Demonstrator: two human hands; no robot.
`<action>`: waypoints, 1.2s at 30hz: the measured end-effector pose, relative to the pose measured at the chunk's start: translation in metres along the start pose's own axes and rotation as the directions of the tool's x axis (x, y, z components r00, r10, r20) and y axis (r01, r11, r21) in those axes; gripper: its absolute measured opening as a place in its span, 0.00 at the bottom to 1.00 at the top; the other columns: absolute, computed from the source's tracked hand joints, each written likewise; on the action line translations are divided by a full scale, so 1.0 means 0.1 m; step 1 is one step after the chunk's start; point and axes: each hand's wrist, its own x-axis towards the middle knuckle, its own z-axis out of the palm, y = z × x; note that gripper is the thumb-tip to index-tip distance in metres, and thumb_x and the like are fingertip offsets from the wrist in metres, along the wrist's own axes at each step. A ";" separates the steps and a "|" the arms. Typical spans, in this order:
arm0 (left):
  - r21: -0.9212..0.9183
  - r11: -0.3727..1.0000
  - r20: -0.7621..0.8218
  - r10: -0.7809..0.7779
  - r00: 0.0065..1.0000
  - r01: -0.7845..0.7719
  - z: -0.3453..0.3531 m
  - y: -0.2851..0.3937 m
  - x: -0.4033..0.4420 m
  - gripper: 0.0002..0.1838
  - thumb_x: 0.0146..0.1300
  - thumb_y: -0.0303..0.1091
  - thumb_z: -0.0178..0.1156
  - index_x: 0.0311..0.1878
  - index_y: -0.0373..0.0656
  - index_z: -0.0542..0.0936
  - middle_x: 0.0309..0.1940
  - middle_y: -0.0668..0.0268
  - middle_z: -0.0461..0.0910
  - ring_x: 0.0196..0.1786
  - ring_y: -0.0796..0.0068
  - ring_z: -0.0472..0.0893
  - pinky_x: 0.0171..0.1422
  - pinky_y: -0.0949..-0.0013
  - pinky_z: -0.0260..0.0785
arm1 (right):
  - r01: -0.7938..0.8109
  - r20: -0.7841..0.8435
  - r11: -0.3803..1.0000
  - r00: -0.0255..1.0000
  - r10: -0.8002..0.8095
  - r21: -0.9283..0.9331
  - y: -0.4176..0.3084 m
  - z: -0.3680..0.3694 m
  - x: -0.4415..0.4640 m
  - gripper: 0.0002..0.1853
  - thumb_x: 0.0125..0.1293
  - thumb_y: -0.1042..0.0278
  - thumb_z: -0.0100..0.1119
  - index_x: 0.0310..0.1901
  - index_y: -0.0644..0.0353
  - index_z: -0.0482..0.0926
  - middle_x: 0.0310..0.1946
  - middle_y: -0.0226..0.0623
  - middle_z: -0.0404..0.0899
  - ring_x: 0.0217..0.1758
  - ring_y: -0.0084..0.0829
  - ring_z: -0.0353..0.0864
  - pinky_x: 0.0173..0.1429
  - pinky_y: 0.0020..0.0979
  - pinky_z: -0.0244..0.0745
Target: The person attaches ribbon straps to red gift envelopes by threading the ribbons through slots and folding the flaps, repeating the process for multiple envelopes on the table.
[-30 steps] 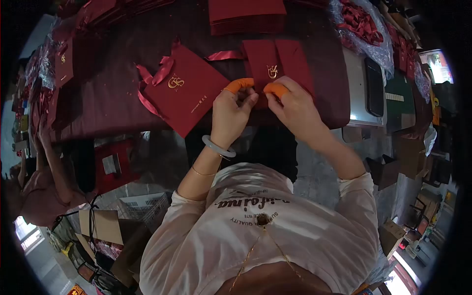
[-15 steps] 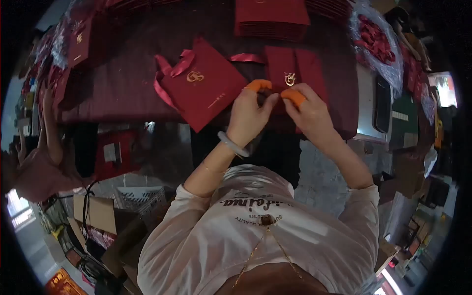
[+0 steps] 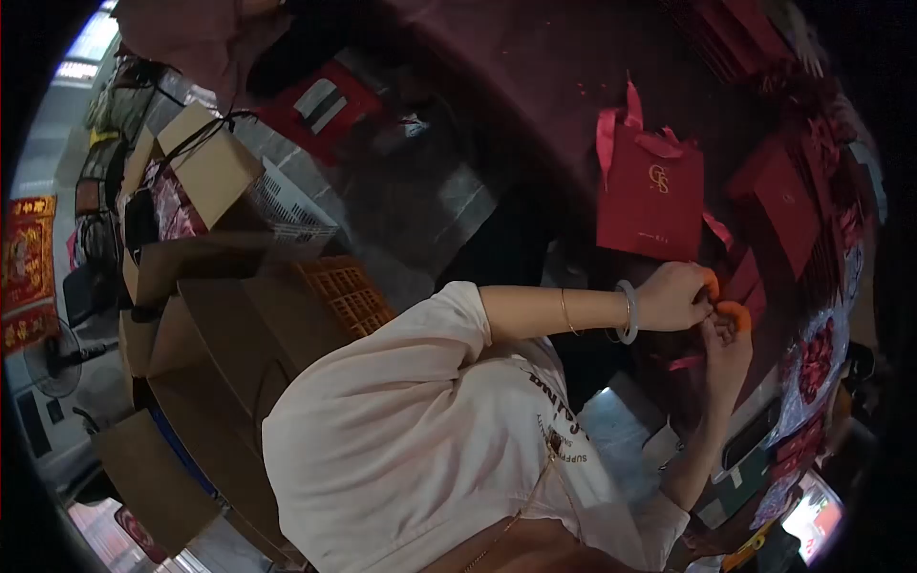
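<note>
My left hand, with a pale bangle at the wrist and an orange finger cover, is closed in a pinch. Right against it, my right hand, also with an orange cover, is closed too. Their fingertips meet on a red ribbon, mostly hidden by the fingers; a loose ribbon tail shows below. Just past the hands lies a red paper bag, partly covered by them. Beside it, a finished-looking red bag with a gold emblem and ribbon handles lies on the dark red tablecloth.
A stack of red bags stands on the table's far side. Plastic-wrapped red ribbons and a dark phone lie nearby. Cardboard boxes, an orange crate and a white basket fill the floor. Another person's clothing shows at the top.
The camera view has swung towards the left, so the table and both hands now appear farther right. My hands stay close together in a pinch.
</note>
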 end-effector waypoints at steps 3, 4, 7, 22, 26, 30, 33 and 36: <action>0.040 0.998 0.030 0.055 0.998 -0.056 0.03 -0.06 -0.02 0.13 0.52 0.28 0.57 0.42 0.35 0.79 0.36 0.52 0.78 0.42 0.56 0.78 0.50 0.61 0.70 | -0.057 0.021 0.998 0.998 0.058 -0.037 -0.06 0.01 0.01 0.05 0.61 0.75 0.58 0.37 0.65 0.75 0.34 0.30 0.75 0.36 0.19 0.73 0.40 0.20 0.67; 0.043 0.997 0.012 0.059 0.998 -0.059 0.00 -0.06 -0.02 0.13 0.52 0.28 0.57 0.42 0.35 0.79 0.36 0.52 0.78 0.42 0.56 0.78 0.50 0.61 0.70 | -0.056 -0.030 0.988 0.998 0.052 -0.147 -0.06 0.04 0.01 0.05 0.61 0.75 0.59 0.37 0.66 0.75 0.33 0.31 0.76 0.35 0.19 0.73 0.40 0.19 0.67; -0.013 0.996 0.068 0.092 0.993 -0.092 -0.03 -0.11 0.00 0.15 0.52 0.26 0.56 0.46 0.35 0.78 0.38 0.52 0.78 0.42 0.56 0.78 0.51 0.62 0.69 | 0.038 -0.143 0.992 0.988 -0.056 -0.124 0.06 0.08 -0.08 0.08 0.62 0.74 0.58 0.41 0.68 0.77 0.34 0.31 0.78 0.36 0.20 0.75 0.43 0.20 0.70; 0.272 0.949 0.332 0.065 0.941 -0.162 -0.02 0.12 0.07 0.17 0.54 0.23 0.55 0.48 0.35 0.69 0.39 0.47 0.75 0.40 0.51 0.78 0.39 0.57 0.71 | 0.297 -0.162 0.954 0.944 -0.287 0.039 0.28 -0.06 -0.12 0.10 0.64 0.76 0.54 0.47 0.65 0.77 0.46 0.36 0.75 0.50 0.28 0.72 0.56 0.26 0.65; 0.554 0.791 0.454 -0.025 0.891 -0.260 -0.10 0.38 0.11 0.20 0.46 0.19 0.54 0.47 0.31 0.69 0.40 0.44 0.73 0.35 0.49 0.79 0.36 0.57 0.73 | 0.260 -0.208 0.939 0.929 -0.307 -0.223 0.16 -0.06 -0.09 0.19 0.71 0.63 0.42 0.59 0.60 0.69 0.60 0.41 0.69 0.60 0.43 0.69 0.66 0.36 0.58; 0.700 0.673 0.412 -0.109 0.904 -0.238 -0.15 0.51 0.15 0.16 0.47 0.22 0.53 0.43 0.33 0.72 0.40 0.44 0.75 0.35 0.49 0.79 0.34 0.58 0.75 | 0.284 -0.171 0.852 0.905 -0.389 -0.439 0.28 -0.03 -0.04 0.20 0.70 0.65 0.44 0.61 0.60 0.67 0.58 0.45 0.70 0.60 0.47 0.69 0.70 0.40 0.56; 0.671 0.705 0.399 -0.080 0.914 -0.231 -0.25 0.41 0.13 0.17 0.51 0.22 0.53 0.47 0.37 0.73 0.36 0.51 0.77 0.38 0.54 0.79 0.40 0.59 0.73 | 0.216 -0.231 0.856 0.906 -0.355 -0.470 0.29 -0.01 -0.06 0.19 0.68 0.66 0.47 0.60 0.59 0.68 0.56 0.47 0.71 0.60 0.47 0.68 0.69 0.41 0.57; 0.582 0.803 0.297 -0.060 0.953 -0.130 -0.48 0.53 0.02 0.17 0.54 0.23 0.55 0.50 0.41 0.74 0.32 0.56 0.78 0.37 0.57 0.79 0.40 0.63 0.70 | 0.232 -0.269 0.877 0.891 -0.365 -0.420 0.32 0.01 -0.07 0.18 0.67 0.67 0.49 0.57 0.60 0.71 0.56 0.46 0.71 0.60 0.46 0.68 0.69 0.40 0.57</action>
